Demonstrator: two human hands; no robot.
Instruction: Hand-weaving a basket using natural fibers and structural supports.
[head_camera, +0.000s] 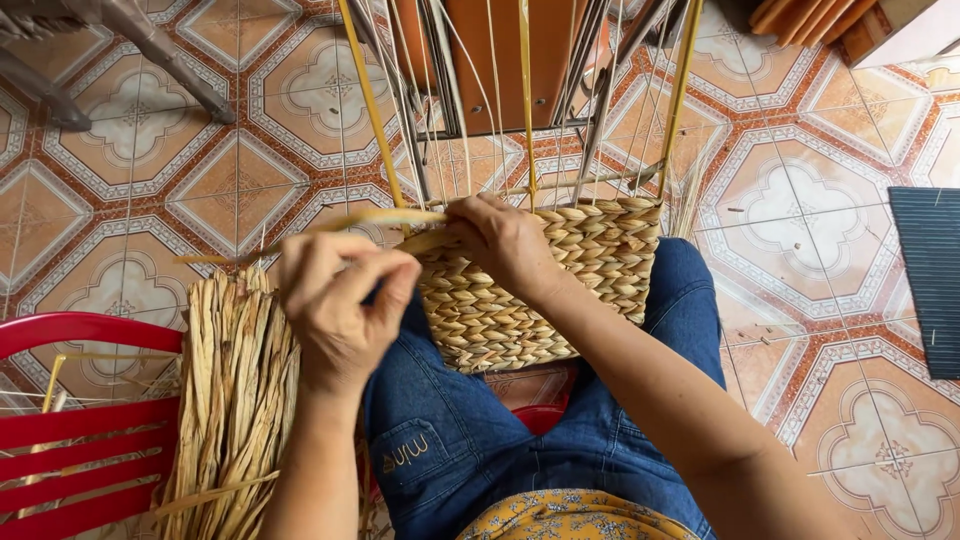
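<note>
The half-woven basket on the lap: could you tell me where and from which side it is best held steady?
Probably at the woven wall just under the top edge of the basket, coming from above on the near side, as the right hand does. The braided wall looks firm there, while the thin upright stakes above look too slender to grip.

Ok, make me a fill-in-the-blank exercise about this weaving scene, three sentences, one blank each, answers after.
1. The half-woven basket rests on the person's ____, clad in blue denim.
2. The right hand presses on the basket's ____ edge.
3. The bundle of dried straw leans on a ____ plastic chair, beside the left hand.

Answers: lap; top; red
</note>
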